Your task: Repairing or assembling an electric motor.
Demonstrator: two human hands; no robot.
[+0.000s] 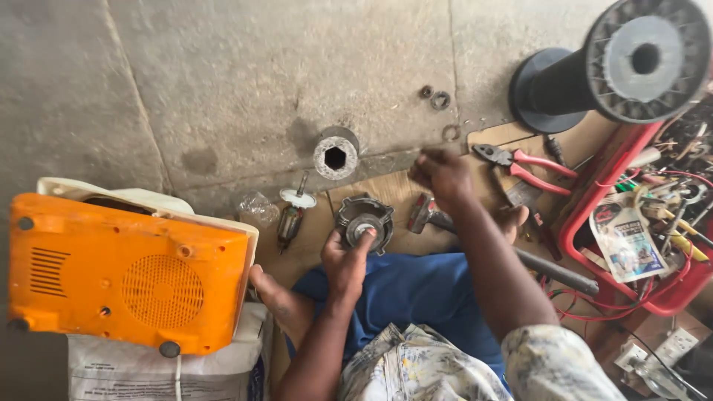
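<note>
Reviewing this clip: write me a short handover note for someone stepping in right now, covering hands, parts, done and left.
Left hand: thumb and fingers pressing on the round metal motor housing on the wooden board.
Right hand: raised above the board, blurred; whether it holds anything cannot be told.
Nearby: rotor left of the housing, hammer right of it, red pliers further right.
Done: rotor lies out of the housing.
Left: housing open, unassembled.

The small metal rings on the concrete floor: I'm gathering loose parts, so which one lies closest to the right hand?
The pale ring beside the board's edge, just above the right hand. The two darker rings lie farther up the floor, side by side.
</note>
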